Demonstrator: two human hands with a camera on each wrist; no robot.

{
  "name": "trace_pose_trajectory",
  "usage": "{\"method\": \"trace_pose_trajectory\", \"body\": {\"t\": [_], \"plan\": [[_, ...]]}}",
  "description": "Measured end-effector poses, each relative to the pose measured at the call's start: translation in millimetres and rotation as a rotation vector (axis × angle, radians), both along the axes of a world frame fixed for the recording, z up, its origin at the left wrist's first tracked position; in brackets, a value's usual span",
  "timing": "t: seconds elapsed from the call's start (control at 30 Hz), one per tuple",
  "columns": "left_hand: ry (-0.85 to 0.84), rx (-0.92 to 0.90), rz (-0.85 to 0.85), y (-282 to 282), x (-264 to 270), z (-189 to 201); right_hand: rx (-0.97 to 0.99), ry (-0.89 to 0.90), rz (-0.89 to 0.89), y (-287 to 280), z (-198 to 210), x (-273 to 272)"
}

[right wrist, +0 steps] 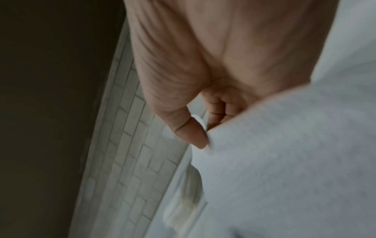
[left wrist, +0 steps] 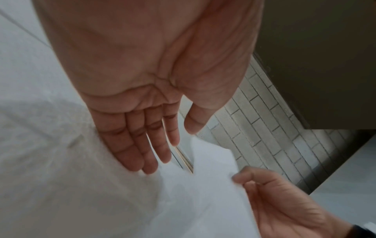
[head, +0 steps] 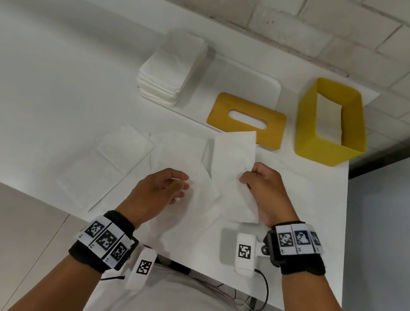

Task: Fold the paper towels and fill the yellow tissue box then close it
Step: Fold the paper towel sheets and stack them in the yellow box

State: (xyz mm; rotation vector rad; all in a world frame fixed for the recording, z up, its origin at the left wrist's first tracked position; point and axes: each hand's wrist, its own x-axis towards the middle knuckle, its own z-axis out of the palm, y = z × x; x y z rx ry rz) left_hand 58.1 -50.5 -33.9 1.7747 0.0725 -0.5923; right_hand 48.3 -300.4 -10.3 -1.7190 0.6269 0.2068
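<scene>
Right hand (head: 262, 190) pinching raised paper towel (head: 236, 154) by edge, sheet partly hiding yellow lid (head: 248, 119). Left hand (head: 158, 191) hovering over loose towels on bench (head: 45, 110), grip released, fingers relaxed, holding nothing. Open yellow tissue box (head: 332, 121) standing far right near bench edge. Folded stack (head: 168, 72) sitting behind, left of lid.

Soft, matt paper towel (head: 232, 159) with a faintly embossed weave; beside it, the yellow box (head: 328, 147) and lid (head: 249, 108) look smooth matt plastic; desk (head: 50, 79) smooth white.
</scene>
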Motion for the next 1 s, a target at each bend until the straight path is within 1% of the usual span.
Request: {"method": "trace_pose_trajectory", "body": {"t": [0.07,0.13,0.23,0.33,0.4,0.47,0.53,0.6,0.67,0.73,0.77,0.83,0.93,1.0], "plan": [[0.010,-0.040,-0.015,-1.3,0.3,5.7,0.203,-0.067,-0.008,0.8,12.4,-5.3],[0.066,-0.170,-0.038,-3.1,1.5,11.4,0.332,-0.123,0.017,6.0,23.1,-8.9],[0.187,-0.378,-0.046,-9.8,5.3,21.8,0.409,-0.151,0.080,19.5,29.7,-11.6],[0.205,-0.487,-0.012,-13.7,7.3,28.3,0.431,-0.122,0.120,36.8,25.4,-12.3],[0.168,-0.491,0.072,-11.6,9.1,29.1,0.367,-0.082,0.159,47.5,17.7,-9.2],[0.115,-0.427,0.146,-4.4,12.6,25.7,0.250,-0.037,0.235,55.4,7.9,-4.7],[0.079,-0.354,0.178,5.1,16.7,21.7,0.135,-0.019,0.330,62.4,2.9,-0.7],[0.044,-0.289,0.196,16.5,20.7,18.5,0.078,-0.014,0.400,67.1,1.3,3.1],[0.014,-0.252,0.232,30.9,24.7,15.7,0.098,-0.019,0.354,72.8,3.9,7.0],[0.011,-0.231,0.263,47.2,29.5,12.7,0.109,-0.019,0.214,77.9,3.0,13.2],[0.016,-0.215,0.264,55.8,31.6,10.6,0.082,-0.015,0.131,80.1,-1.4,17.5],[0.031,-0.174,0.256,72.6,37.1,5.7,-0.071,0.007,0.044,83.9,-13.8,28.2],[0.044,-0.092,0.220,91.7,45.6,-2.0,-0.354,0.089,0.094,94.5,-25.1,44.3],[0.046,-0.025,0.173,99.0,49.3,-6.6,-0.445,0.114,0.134,103.9,-26.2,52.4]]}}
